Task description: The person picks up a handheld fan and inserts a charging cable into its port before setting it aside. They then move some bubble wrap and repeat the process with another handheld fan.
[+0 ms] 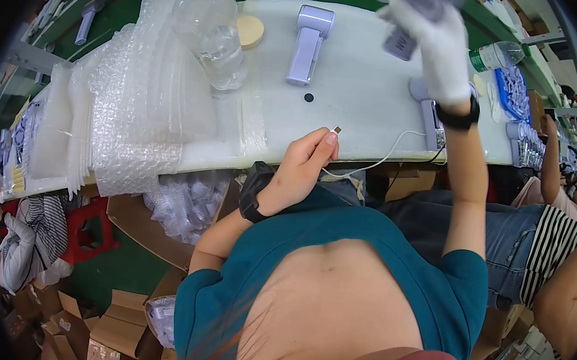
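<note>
My left hand (303,164) is closed near the table's front edge, pinching the plug (335,130) of a white charging cable (395,148) between thumb and finger. The metal tip points up and away from me. At the upper right, my right hand (440,53), in a white glove, grips a lavender handheld fan (401,43), blurred and partly cut off by the picture's edge. Another lavender handheld fan (307,48) lies on the white table (356,110), with a small black disc (309,98) below it. A third lavender device (432,124) is partly hidden by my right wrist.
Bubble wrap sheets (148,99) pile up at the left, beside a large clear bottle (211,43) and a round beige disc (249,32). A blue tray (515,93) of lavender parts and a green-labelled bottle (497,55) stand right. Cardboard boxes (125,323) sit below; people sit both sides.
</note>
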Motion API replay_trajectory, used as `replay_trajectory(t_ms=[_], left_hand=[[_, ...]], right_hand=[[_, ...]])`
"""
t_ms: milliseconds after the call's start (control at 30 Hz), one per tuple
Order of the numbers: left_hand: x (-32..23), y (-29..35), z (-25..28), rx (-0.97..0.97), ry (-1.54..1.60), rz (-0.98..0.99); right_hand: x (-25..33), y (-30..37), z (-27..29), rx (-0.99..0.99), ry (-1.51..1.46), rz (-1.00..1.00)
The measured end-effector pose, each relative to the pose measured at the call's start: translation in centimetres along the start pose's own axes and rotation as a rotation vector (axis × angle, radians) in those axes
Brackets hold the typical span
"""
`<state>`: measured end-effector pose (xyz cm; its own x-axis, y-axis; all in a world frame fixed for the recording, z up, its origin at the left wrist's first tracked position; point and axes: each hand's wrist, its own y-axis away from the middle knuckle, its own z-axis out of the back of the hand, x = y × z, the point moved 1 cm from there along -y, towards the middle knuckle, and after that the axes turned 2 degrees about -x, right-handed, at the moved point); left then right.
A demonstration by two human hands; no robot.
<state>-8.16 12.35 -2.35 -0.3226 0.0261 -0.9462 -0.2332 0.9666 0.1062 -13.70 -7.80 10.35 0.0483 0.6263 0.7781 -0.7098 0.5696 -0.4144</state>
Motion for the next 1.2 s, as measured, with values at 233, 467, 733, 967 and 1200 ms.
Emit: replay_trajectory(t_ms=[233,467,733,967,1200], left_hand=[[0.0,0.9,0.2,-0.147,-0.370,-0.068],[1.6,0.7,1.5,-0.201,-0.235,0.008],[1.9,0.9,1.0,-0.128,-0.358,0.001],[2.8,0.8,0.5,-0.083,-0.402,-0.024],[1.6,0.9,-2.0,0.034,-0.098,0.060]], right_hand=[[-15.2,-11.6,-4.5,-0.067,-0.654,-0.875],[-23.6,-17.6,-3.6,0.004,0.079,-0.676],[-11.2,-4.2,5.6,0.232,0.189,-0.258],[-7.8,12.5,6.8,0.195,1.047,-0.693],[-6.9,14.4,4.8,-0.067,0.571,-0.734]])
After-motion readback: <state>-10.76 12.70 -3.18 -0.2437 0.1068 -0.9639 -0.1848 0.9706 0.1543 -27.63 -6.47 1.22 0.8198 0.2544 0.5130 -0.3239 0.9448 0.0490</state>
